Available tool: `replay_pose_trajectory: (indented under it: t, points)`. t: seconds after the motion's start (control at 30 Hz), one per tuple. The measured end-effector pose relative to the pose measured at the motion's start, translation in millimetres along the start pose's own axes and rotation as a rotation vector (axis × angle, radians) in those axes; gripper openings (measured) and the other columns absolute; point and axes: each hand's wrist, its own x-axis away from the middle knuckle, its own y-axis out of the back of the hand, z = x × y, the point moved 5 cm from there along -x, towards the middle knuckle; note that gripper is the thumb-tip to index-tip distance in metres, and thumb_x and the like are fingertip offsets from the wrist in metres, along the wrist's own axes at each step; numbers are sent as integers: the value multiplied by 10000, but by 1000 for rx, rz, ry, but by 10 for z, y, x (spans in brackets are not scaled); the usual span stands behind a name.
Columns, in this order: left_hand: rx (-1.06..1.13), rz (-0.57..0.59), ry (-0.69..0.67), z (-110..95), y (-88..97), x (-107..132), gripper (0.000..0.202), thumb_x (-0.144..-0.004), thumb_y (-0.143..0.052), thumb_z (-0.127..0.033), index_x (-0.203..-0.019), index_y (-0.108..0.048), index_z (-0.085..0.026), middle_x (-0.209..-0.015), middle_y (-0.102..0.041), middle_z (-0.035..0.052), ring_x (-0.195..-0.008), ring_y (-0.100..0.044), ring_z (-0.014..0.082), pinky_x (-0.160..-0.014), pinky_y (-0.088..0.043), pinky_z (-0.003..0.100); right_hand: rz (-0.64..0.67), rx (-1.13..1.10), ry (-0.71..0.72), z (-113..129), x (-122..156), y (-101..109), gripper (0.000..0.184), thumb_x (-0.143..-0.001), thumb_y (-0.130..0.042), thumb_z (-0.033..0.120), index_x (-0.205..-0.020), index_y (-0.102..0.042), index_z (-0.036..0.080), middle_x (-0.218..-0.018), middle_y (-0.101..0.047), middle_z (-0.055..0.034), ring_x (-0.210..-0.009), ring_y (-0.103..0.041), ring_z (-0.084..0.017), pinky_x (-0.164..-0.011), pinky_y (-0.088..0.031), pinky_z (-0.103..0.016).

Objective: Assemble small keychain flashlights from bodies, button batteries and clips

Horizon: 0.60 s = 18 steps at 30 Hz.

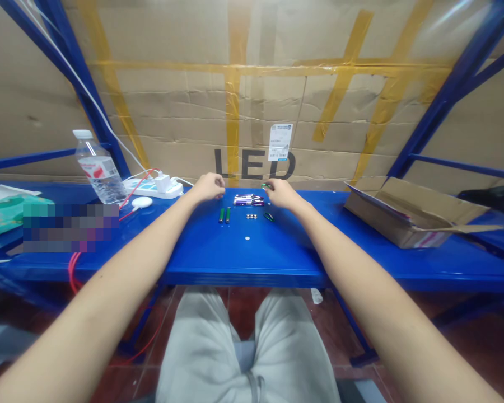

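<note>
My right hand (280, 193) pinches a small green-and-black cord loop (265, 186) above the blue table. A second such loop (269, 216) lies just below this hand. My left hand (209, 186) is curled with its fingers together; whatever it may hold is hidden. Between the hands lie several slim purple-and-silver metal tubes (248, 200), side by side. Two green sticks with dark ends (224, 215) rest nearer to me, below the left hand. To their right sits a small cluster of silver button-like pieces (251, 216). A little white disc (247, 238) lies closer to the table's front.
An open cardboard box (403, 229) stands on the blue table (243, 263) at right. Left are a water bottle (101, 173), a power strip (159, 187), a white round charger (141, 202), red cables and a green packet (12, 212). A large carton (185, 112) walls the back.
</note>
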Motion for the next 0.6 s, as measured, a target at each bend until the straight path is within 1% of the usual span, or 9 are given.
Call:
replay_pose_trajectory:
  t: [0.07,0.17,0.23,0.33,0.43,0.5,0.6]
  points:
    - [-68,40,21,128,4,9,131,-661,-695,-88,-759,-650,-162,-678,-708,34,-582,-635,146,-605,-498,261,55,31,-20,-76,-16,-30,235,-941,-524,176,-1081,-701,111,-1136,-724,-186,-1039,-662,-283,-873,-486,-338]
    - [-149,133,-42,208,-42,21,75,-626,-738,-137,-685,-706,-171,-663,-710,27,-608,-616,142,-607,-465,242,118,81,-58,-156,-21,-66,226,-878,-575,147,-1047,-724,128,-1107,-734,-168,-1008,-672,-281,-838,-499,-324]
    - [-152,181,-63,229,-67,25,59,-608,-753,-163,-662,-735,-177,-666,-717,27,-634,-612,142,-614,-458,233,144,104,-79,-184,-16,-80,265,-848,-602,145,-1082,-725,122,-1126,-728,-171,-1010,-671,-281,-845,-501,-330]
    - [-121,266,0,263,-89,30,79,-615,-743,-177,-692,-757,-172,-672,-723,41,-621,-610,149,-599,-474,245,192,100,-107,-197,-2,-95,356,-832,-618,140,-1176,-699,96,-1091,-732,-180,-975,-675,-269,-843,-503,-337]
    - [-70,339,66,262,-91,53,89,-619,-735,-153,-705,-750,-170,-675,-722,49,-656,-644,168,-610,-506,259,242,75,-136,-192,17,-101,395,-835,-622,143,-1222,-677,90,-936,-747,-150,-869,-685,-246,-803,-508,-327]
    - [-35,347,92,233,-77,76,123,-606,-747,-139,-724,-746,-171,-696,-726,50,-701,-670,186,-627,-525,267,254,70,-139,-179,28,-95,385,-832,-629,152,-1209,-684,100,-864,-743,-128,-826,-683,-240,-781,-509,-322]
    - [-16,350,115,168,-63,126,191,-609,-736,-133,-794,-761,-174,-767,-746,59,-743,-689,206,-633,-540,276,256,77,-129,-161,41,-87,346,-823,-626,149,-1158,-705,116,-814,-734,-112,-808,-679,-237,-761,-509,-317]
